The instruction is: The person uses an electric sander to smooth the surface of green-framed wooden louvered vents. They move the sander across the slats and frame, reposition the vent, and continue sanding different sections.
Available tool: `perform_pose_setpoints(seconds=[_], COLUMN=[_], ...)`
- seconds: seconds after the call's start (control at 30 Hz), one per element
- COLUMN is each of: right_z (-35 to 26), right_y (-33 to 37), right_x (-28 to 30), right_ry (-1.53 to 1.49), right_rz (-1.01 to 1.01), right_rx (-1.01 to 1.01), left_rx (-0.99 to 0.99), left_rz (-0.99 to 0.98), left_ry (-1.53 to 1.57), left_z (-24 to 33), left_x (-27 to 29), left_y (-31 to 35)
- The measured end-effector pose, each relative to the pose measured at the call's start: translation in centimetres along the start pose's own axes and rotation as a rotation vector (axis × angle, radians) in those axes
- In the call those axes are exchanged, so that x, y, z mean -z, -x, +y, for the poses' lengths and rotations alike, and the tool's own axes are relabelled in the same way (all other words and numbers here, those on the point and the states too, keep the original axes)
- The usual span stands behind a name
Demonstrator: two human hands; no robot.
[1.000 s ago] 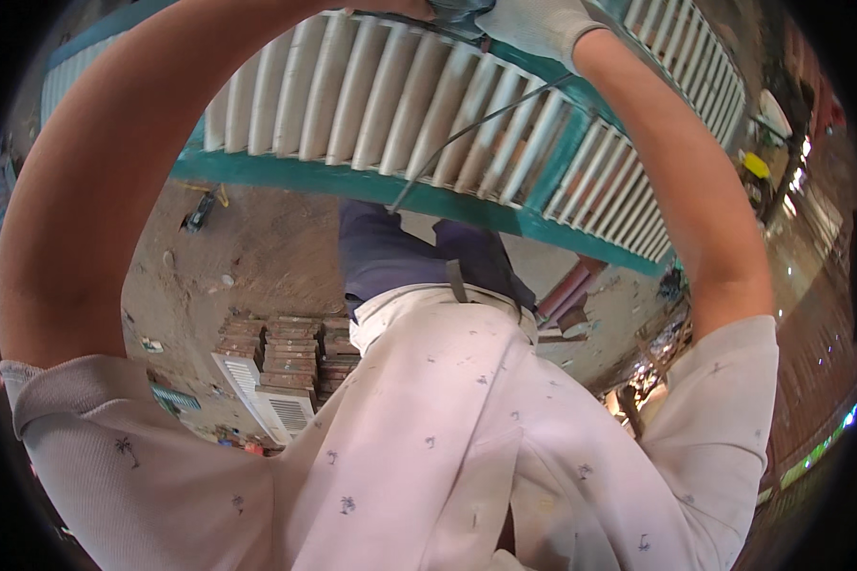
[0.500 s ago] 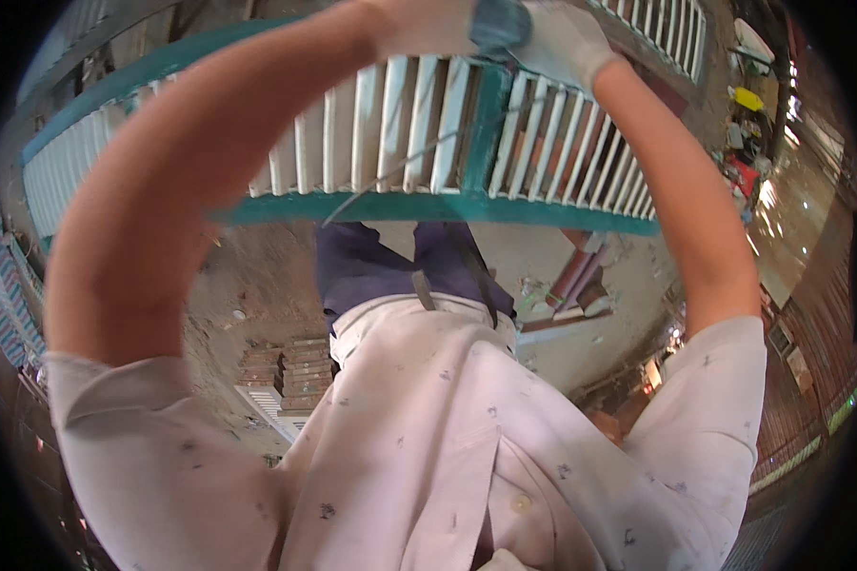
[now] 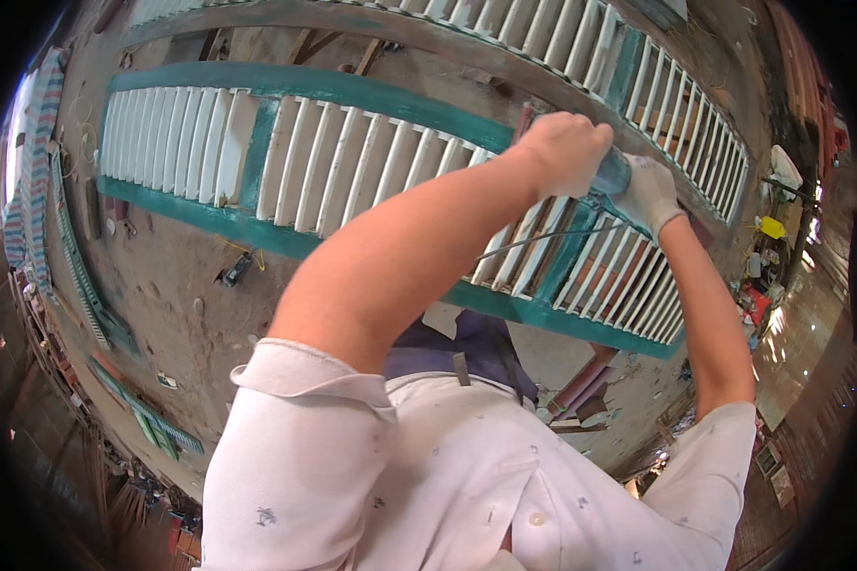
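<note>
My bare left hand (image 3: pixel 567 152) is curled against a power tool with a teal-grey rounded body (image 3: pixel 612 173). My right hand (image 3: pixel 649 195), in a whitish glove, grips the same body from the right. A dark cord (image 3: pixel 552 235) runs from near the tool across the slats. Both hands are over the right part of a louvred shutter with a green frame (image 3: pixel 362 93) and white slats. The tool's working end is hidden by my hands, so whether it touches the frame I cannot tell.
Beyond lies a second louvred shutter (image 3: pixel 533 38) with white slats. A small dark tool (image 3: pixel 236 270) with a yellow cord rests on the dirt floor at left. A striped cloth (image 3: pixel 34 181) hangs at far left. A yellow container (image 3: pixel 769 226) stands among clutter at right.
The view has shifted, showing more of the shutter's left part and the second shutter. In the picture, my hands and the tool now appear farther right and lower. Both hands stay on the tool.
</note>
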State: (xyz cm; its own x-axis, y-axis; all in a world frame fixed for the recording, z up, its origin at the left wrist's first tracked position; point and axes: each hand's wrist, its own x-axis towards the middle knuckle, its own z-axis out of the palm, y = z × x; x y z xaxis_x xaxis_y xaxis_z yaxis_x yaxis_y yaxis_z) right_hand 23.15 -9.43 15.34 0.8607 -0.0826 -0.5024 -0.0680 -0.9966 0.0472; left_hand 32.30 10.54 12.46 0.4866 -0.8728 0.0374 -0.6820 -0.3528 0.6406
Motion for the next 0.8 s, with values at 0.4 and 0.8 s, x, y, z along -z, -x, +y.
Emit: perform_pose_setpoints(seconds=[0.4, 0.8], right_z=[-17.8, -34.0], right_y=[-8.1, -17.5], right_x=[6.2, 12.1], right_ry=[-0.113, -0.200], right_rz=[-0.022, -0.002], right_rx=[0.041, 0.237], left_rx=[0.106, 0.204], left_rz=[-0.102, -0.028], left_ry=[-0.189, -0.279], left_z=[-12.5, -23.4], left_x=[13.2, 25.3], left_y=[9.1, 18.7])
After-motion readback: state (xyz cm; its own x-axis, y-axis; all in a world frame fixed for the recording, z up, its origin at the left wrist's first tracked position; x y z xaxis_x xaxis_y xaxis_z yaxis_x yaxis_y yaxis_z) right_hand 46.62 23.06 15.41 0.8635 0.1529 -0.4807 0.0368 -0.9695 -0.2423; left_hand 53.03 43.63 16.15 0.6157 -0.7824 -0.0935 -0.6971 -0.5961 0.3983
